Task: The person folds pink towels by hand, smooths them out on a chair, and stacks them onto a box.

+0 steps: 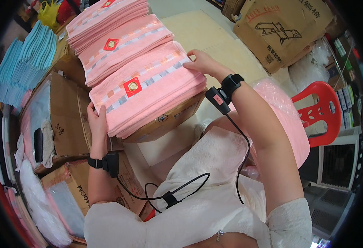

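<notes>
Folded pink towels lie in neighbouring stacks on a cardboard box (165, 124) in front of me. The top towel of the nearest stack (148, 84) has a band of grey and orange checks and a red square label (132, 87) with a gold emblem. My left hand (97, 120) grips its near left corner between thumb and fingers. At the far right corner, my right hand (202, 64) pinches the edge, its thumb on top. How many layers either hand holds is hidden. Further back lie a middle stack (128, 49) and a far stack (107, 20).
Blue folded towels (24, 62) stand at the left, beyond an opened carton (70, 115). Plastic-wrapped pink goods (282, 120) rest on a red chair (324, 109) at my right. A large carton (282, 33) stands at the back right. Cables (169, 198) run from both wrist straps across my lap.
</notes>
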`<state>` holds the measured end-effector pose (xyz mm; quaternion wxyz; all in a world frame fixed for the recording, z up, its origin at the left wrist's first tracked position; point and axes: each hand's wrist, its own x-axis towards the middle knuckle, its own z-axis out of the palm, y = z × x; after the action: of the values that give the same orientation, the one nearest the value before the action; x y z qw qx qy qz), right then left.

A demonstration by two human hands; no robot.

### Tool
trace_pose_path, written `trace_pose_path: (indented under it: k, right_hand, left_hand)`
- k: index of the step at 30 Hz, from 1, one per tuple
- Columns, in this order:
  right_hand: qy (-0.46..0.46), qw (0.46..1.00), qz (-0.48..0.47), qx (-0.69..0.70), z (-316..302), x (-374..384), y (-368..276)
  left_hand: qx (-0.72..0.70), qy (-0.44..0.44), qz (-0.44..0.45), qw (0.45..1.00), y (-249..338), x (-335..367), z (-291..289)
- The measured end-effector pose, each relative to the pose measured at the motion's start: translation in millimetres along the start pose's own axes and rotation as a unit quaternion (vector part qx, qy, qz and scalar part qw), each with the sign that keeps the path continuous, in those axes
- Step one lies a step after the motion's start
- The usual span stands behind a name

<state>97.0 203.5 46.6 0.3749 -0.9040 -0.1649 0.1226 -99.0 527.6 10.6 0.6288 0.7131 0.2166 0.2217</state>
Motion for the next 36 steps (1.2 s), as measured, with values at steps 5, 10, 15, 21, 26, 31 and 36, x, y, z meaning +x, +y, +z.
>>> trace_pose_path:
  k: [5, 10, 15, 21, 26, 31, 36]
  right_hand:
    - [0.069, 0.996, -0.04, -0.033, -3, -7, -5]
    - [-0.037, 0.997, 0.033, -0.055, -34, -39, -10]
    - [-0.022, 0.998, 0.048, 0.041, -109, -105, 25]
    - [0.091, 0.981, 0.115, 0.128, -166, -231, 82]
    - [0.231, 0.918, 0.237, 0.218, -182, -387, 142]
    - [0.324, 0.854, 0.288, 0.287, -173, -475, 174]
    - [0.444, 0.773, 0.312, 0.33, -151, -528, 212]
  left_hand:
    - [0.062, -0.014, 0.066, 0.996, 2, 9, -4]
    - [0.333, 0.068, 0.124, 0.932, 26, -6, -6]
    - [0.035, -0.058, 0.216, 0.974, 106, -48, 58]
    - [-0.425, -0.708, 0.217, 0.521, 239, -127, 140]
    - [-0.483, -0.804, 0.159, 0.309, 305, -208, 207]
    - [-0.546, -0.806, 0.121, 0.195, 310, -263, 265]
    - [-0.54, -0.836, 0.057, 0.073, 283, -304, 324]
